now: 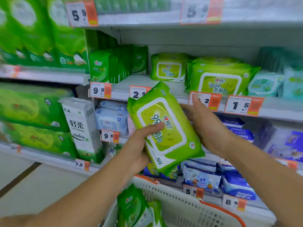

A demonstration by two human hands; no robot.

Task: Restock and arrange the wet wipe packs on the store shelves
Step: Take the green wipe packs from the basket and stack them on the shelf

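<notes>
A large lime-green wet wipe pack (pixel 164 126) hangs tilted in front of the middle shelf. My left hand (pixel 139 145) grips its lower left edge, thumb lying across the label. My right hand (pixel 205 123) sits at the pack's right side with straight fingers, touching its edge. On the shelf (pixel 164 94) behind stand two matching packs, one at the back (pixel 169 67) and one at the front right (pixel 219 77). Below me a white basket (pixel 185 203) with an orange rim carries more green wipe packs (pixel 132 207).
Slim dark-green packs (pixel 114 64) stand left of the gap on the shelf, teal packs (pixel 265 82) to the right. Price tags (pixel 139 94) line the shelf edges. Lower shelves hold blue and white packs (pixel 111 120); tissue bundles (pixel 37 112) fill the left bay.
</notes>
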